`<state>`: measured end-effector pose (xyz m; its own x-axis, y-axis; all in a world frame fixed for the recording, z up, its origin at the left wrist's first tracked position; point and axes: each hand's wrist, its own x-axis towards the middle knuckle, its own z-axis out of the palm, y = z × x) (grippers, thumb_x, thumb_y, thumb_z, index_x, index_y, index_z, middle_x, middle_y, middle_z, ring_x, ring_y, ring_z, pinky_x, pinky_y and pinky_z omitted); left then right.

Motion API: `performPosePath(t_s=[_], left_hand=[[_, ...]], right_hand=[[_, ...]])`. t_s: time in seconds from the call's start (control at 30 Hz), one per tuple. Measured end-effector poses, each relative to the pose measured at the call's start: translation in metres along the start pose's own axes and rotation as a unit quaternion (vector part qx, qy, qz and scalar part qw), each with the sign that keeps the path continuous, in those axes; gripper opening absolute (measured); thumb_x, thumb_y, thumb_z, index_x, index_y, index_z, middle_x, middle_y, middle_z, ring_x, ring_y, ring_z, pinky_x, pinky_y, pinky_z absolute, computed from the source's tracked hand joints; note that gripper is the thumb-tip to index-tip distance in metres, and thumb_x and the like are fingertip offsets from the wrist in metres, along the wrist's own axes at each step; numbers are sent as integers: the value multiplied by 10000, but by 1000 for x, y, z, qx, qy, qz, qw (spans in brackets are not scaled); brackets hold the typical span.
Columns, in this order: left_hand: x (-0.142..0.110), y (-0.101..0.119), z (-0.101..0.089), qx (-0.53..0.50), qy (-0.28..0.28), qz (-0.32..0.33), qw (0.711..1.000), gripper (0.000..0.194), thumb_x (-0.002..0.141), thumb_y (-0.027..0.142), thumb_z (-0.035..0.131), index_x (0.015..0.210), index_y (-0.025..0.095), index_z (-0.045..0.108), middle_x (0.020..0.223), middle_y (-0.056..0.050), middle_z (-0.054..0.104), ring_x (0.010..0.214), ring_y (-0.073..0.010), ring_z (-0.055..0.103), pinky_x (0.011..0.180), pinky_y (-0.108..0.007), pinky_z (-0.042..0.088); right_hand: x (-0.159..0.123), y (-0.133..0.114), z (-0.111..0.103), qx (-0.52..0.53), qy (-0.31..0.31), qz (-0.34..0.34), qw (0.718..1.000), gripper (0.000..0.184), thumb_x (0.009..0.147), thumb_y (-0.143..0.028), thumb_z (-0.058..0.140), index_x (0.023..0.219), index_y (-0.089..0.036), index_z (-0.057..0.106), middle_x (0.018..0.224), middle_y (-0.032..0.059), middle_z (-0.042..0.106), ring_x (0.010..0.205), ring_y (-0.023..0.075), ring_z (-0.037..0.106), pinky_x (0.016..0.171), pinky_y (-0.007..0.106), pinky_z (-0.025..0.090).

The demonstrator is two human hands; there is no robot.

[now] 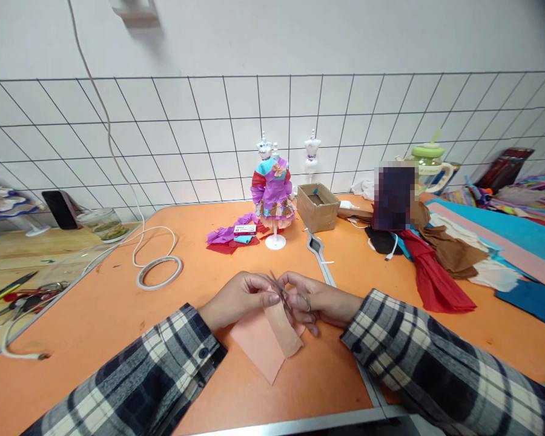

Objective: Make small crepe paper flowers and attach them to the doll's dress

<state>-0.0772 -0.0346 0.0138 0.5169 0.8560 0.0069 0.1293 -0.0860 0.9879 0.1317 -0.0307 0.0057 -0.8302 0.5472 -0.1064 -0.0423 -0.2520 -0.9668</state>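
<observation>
My left hand (238,298) pinches the top edge of a pale pink paper strip (282,327) that hangs down onto a larger pink sheet (258,351) on the orange table (118,303). My right hand (320,301) is closed on small metal scissors (285,293), whose blades meet the strip at my left fingertips. Both hands touch each other above the near table edge. Both arms wear plaid sleeves.
Behind stand a dressed doll mannequin (273,197), a bare mini mannequin (312,154), a cardboard box (318,207), a red-and-white box (245,229) on purple scraps and a tape roll (158,272). Crepe paper sheets (481,254) pile at right. Tools (13,297) lie at left.
</observation>
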Motion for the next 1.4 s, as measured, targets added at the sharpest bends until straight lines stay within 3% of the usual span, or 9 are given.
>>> performPosePath(t_s=[0.1, 0.2, 0.27, 0.5, 0.7, 0.8, 1.03, 1.23, 1.4], left_hand=[[3, -3, -5, -70, 135, -10, 988, 228, 739, 357, 749, 789, 137, 720, 849, -49, 710, 778, -171, 615, 774, -277, 448], [7, -8, -14, -191, 228, -10, 955, 242, 757, 311, 738, 931, 150, 692, 890, -33, 698, 781, -151, 614, 764, -263, 455], [9, -9, -18, -264, 233, -4, 936, 239, 753, 265, 738, 950, 145, 674, 862, -26, 688, 770, -143, 616, 756, -260, 464], [9, -5, -23, -388, 207, 36, 897, 72, 731, 180, 685, 779, 139, 650, 730, -5, 668, 675, -140, 620, 657, -261, 491], [8, -8, -21, -391, 219, 27, 894, 157, 693, 156, 725, 841, 130, 681, 713, -8, 689, 639, -123, 623, 614, -229, 487], [10, -12, -22, -366, 246, 33, 897, 223, 682, 167, 758, 889, 135, 681, 744, -1, 696, 648, -117, 631, 639, -221, 493], [16, -20, -32, -267, 339, 19, 902, 307, 646, 291, 795, 873, 139, 655, 750, 10, 675, 626, -106, 611, 608, -207, 481], [15, -25, -49, 36, 304, -19, 952, 414, 746, 346, 654, 1114, 164, 606, 785, -29, 680, 668, -178, 642, 573, -252, 471], [10, -28, -61, 379, 225, -33, 897, 271, 744, 209, 550, 970, 207, 700, 974, -66, 705, 883, -232, 653, 742, -312, 495]], right_hand=[[1, -1, -4, -61, 156, -68, 984, 523, 771, -583, 627, 1071, -245, 364, 752, -58, 521, 443, 50, 381, 372, 150, 341], [2, -2, -9, -180, 281, -154, 930, 583, 763, -449, 689, 1188, -252, 342, 908, -19, 567, 504, 48, 383, 471, 177, 352], [1, -2, -8, -248, 287, -179, 908, 596, 761, -403, 705, 1227, -249, 366, 948, -2, 593, 521, 54, 373, 527, 201, 360], [-5, -3, 12, -458, 132, -249, 843, 328, 724, -436, 738, 943, -217, 630, 890, 43, 688, 813, 193, 586, 742, 308, 417], [-3, -3, -4, -423, 335, -224, 812, 238, 804, -414, 669, 936, -216, 652, 867, 35, 671, 659, 149, 502, 639, 283, 390], [1, -2, -11, -461, 333, -145, 810, 258, 775, -358, 696, 1001, -235, 675, 911, 37, 652, 763, 167, 536, 702, 287, 403], [2, 1, 0, -582, 119, -90, 799, 392, 715, -316, 745, 1092, -252, 658, 1001, 37, 680, 967, 228, 564, 773, 299, 398], [-1, -4, -13, -609, 172, -95, 769, 250, 774, -181, 604, 1010, -230, 672, 975, 20, 705, 893, 195, 618, 734, 278, 405], [-6, -12, -29, -560, 317, -136, 753, 275, 757, -129, 571, 992, -231, 670, 967, 5, 696, 878, 175, 615, 744, 271, 409]])
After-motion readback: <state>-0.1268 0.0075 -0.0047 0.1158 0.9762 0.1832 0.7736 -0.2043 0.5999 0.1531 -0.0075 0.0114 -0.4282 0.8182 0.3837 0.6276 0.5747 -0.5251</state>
